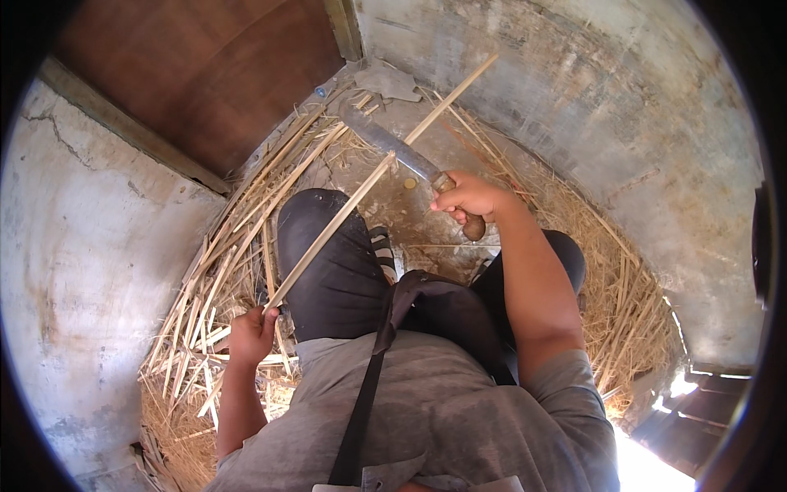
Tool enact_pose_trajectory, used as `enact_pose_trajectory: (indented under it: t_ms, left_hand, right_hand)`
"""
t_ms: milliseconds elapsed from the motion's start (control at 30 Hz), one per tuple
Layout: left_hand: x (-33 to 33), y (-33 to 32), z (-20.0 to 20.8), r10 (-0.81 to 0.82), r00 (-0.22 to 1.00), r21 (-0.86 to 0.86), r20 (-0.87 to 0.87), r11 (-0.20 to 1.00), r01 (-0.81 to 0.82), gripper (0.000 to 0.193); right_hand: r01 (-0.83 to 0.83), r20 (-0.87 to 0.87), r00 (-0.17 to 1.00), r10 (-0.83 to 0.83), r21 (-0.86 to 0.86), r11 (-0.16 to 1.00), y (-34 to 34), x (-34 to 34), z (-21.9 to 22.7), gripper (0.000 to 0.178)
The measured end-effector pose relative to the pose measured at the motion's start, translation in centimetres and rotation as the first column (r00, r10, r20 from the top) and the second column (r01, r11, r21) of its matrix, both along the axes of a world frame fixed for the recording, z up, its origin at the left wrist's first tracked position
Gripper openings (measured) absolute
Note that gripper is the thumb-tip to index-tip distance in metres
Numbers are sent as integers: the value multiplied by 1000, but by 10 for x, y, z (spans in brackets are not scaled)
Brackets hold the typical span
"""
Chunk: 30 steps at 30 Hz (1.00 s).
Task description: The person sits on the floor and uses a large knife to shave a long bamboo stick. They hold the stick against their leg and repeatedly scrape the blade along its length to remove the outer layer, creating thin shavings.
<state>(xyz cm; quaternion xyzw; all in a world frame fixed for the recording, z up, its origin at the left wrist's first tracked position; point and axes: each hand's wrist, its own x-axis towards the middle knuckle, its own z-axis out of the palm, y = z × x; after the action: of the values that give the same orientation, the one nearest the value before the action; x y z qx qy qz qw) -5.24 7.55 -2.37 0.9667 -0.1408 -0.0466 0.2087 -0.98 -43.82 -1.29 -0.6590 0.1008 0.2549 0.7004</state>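
A long, slender, pale yellow strip (332,230) with a rough spot midway slants over the left knee (307,213), its lower end gripped by the left hand (252,334). A grey blade (373,134) crosses it, its brown handle (473,228) clasped in the right hand (471,197); loose straw (611,287) lies around.

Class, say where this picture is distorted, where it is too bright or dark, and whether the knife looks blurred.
Head view: the right-hand wall's base bows into a curve, fisheye distortion; head view: glare burns out the lower-right opening, black fills the corners; head view: knife and pale strip show no obvious blur.
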Motion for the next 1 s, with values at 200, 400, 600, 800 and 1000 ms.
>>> enact_pose_trajectory:
  t_ms: [200,400,600,800,1000]
  left_hand:
    - [5,-1,2,-17,1000,-25,-5,1000,17,49]
    - [4,-14,6,-20,998,-86,-57,996,15,50]
    - [8,-9,0,-37,997,-115,-71,993,28,49]
    - [11,-19,-6,-68,997,-108,43,992,72,48]
    - [18,-18,3,-42,999,17,29,999,41,43]
  right_hand:
    - [30,14,999,-29,-13,999,-2,-3,-3,21]
    - [122,186,977,-102,-101,987,-2,1,6,21]
    - [470,293,846,-445,-15,883,-16,4,2,25]
    - [303,276,933,-233,-244,921,-3,-1,7,23]
    - [101,80,993,-89,-161,982,4,0,3,19]
